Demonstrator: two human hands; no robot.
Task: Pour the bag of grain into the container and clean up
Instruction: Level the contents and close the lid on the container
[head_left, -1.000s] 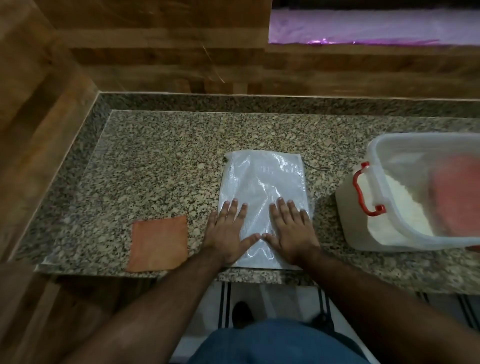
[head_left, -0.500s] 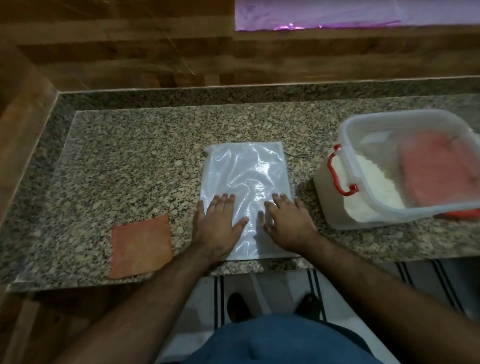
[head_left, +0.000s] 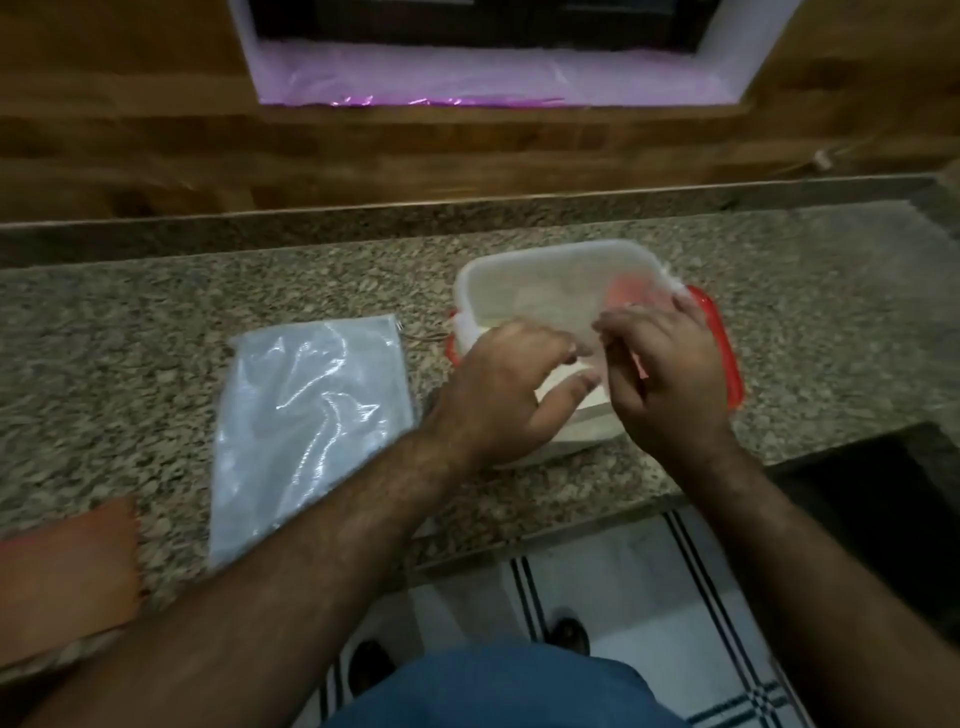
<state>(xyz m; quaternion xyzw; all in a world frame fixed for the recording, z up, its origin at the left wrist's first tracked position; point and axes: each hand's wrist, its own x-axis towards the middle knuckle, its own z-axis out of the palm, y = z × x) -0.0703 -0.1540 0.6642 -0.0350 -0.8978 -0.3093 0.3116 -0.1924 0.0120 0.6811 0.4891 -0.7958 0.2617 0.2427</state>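
The container (head_left: 524, 291), a translucent plastic tub with rounded corners and red side latches, stands on the speckled granite tabletop (head_left: 156, 332) directly ahead of both hands, with pale grain showing through its near wall. Its translucent lid (head_left: 550, 275) lies over the opening, and a red patch shows blurred through it near the right end. The left hand (head_left: 504, 389) hovers at the near-left part of the tub, fingers curled and partly open; the right hand (head_left: 670, 374) is at the near-right part, fingers bent over the lid's edge. Motion blur hides whether either hand actually grips the lid or only rests against it. The tub's long axis runs left to right across the tabletop, so each hand sits nearest its own end; the likely next move, pressing the lid down and snapping the latches, would turn on that even split.

The emptied grain bag (head_left: 306, 421) lies flat to the left of the tub, just beside it, thin, glossy and wrinkled, its long axis running away from the person. An orange cloth (head_left: 67, 571), soft and matte, lies at the near-left edge, well apart from the tub.
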